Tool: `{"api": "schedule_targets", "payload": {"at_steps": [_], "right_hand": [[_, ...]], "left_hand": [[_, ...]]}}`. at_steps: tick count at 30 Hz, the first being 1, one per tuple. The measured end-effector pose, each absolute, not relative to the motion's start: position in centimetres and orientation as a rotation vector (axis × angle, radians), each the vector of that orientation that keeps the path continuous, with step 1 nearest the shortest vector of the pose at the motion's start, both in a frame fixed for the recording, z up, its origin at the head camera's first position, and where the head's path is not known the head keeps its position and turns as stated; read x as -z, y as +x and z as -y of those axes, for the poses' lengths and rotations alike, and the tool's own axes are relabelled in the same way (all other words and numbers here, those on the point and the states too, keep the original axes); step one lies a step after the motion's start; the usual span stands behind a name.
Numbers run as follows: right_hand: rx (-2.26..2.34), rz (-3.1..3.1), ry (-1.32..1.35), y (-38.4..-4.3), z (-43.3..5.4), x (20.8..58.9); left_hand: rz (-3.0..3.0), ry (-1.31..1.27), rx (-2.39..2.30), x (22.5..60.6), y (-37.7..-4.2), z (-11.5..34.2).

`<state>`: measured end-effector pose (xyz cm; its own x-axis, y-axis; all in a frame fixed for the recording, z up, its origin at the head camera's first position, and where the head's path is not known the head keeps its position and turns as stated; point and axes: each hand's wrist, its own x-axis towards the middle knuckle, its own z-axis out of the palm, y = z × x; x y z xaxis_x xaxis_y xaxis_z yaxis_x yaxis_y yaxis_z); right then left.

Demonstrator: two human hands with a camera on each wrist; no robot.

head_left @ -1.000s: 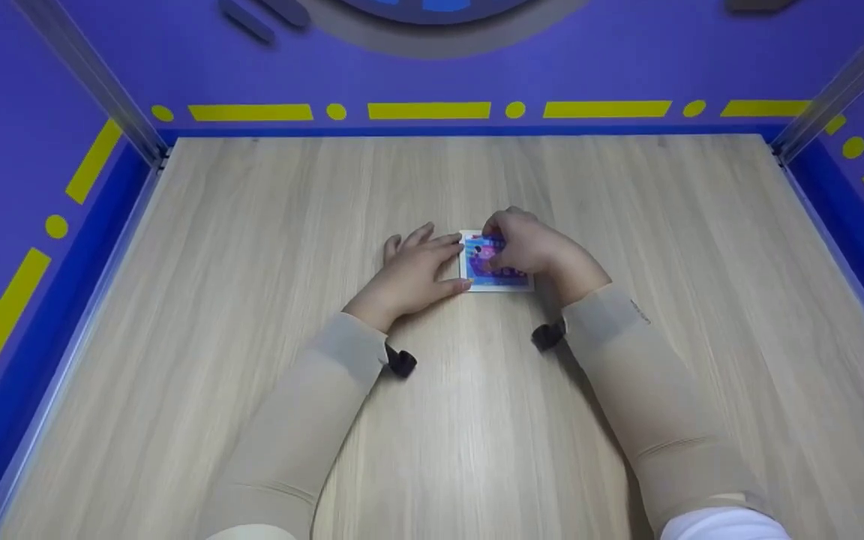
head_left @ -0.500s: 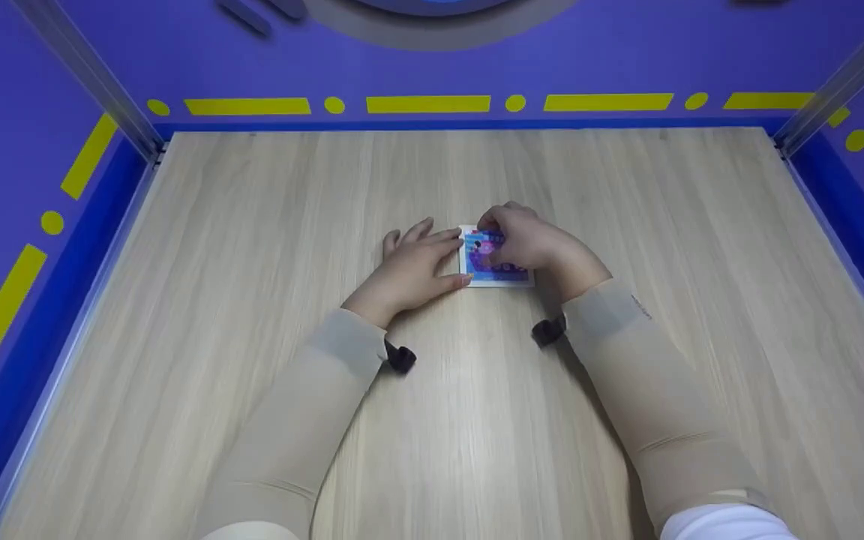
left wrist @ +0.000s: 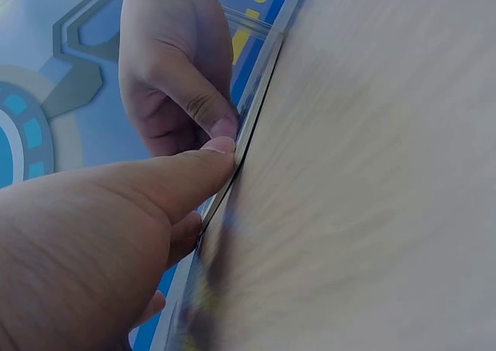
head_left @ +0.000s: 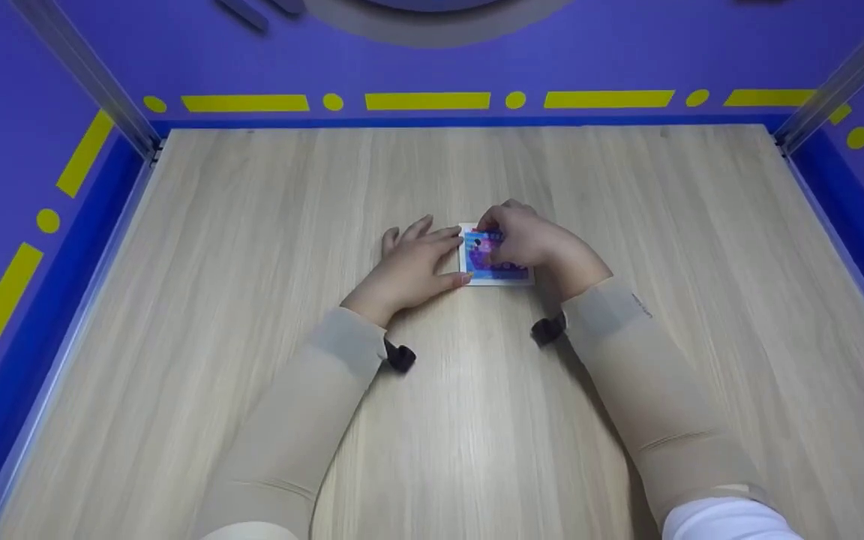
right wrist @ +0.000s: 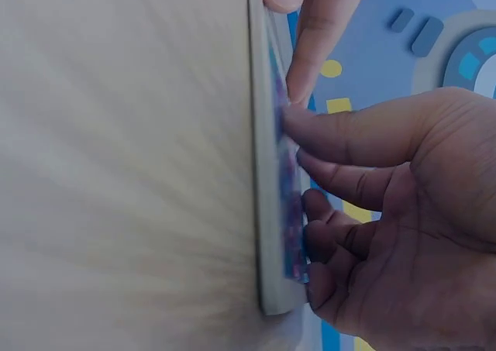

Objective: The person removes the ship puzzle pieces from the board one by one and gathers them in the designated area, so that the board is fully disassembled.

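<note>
A small square picture board (head_left: 499,279), white-bordered with a blue, pink and purple picture, lies flat on the table. In the right wrist view its pale edge (right wrist: 267,211) shows below the thin coloured picture (right wrist: 291,219). My left hand (head_left: 413,274) rests at the board's left side, thumb at the near corner and fingertips along the edge. Over the board's right part, my right hand (head_left: 533,244) has bent fingers, with thumb and fingertips on the picture. I cannot tell whether those fingers pinch a loose part of it. The right palm hides much of the picture.
The wood-grain table (head_left: 447,420) is enclosed at the back and sides by blue-purple panels (head_left: 432,67) with yellow markings. Both forearms wear beige sleeves, with a small black device (head_left: 400,358) at the left wrist and another black device (head_left: 548,331) at the right.
The whole head view has shifted slightly, so the table, board and hands sit a little higher in it. Both hands keep their places on the board.
</note>
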<state>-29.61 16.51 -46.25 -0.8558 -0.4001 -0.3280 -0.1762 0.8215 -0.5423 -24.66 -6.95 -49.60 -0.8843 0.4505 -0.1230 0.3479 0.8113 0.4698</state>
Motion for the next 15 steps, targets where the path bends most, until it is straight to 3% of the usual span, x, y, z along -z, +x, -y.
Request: {"api": "schedule_targets", "payload": {"at_steps": [15], "right_hand": [[0.609,-2.607,-0.424,-29.39,-16.32,45.94]], "left_hand": [[-2.768,0.627,-0.65,49.57,-24.7,7.03]]}}
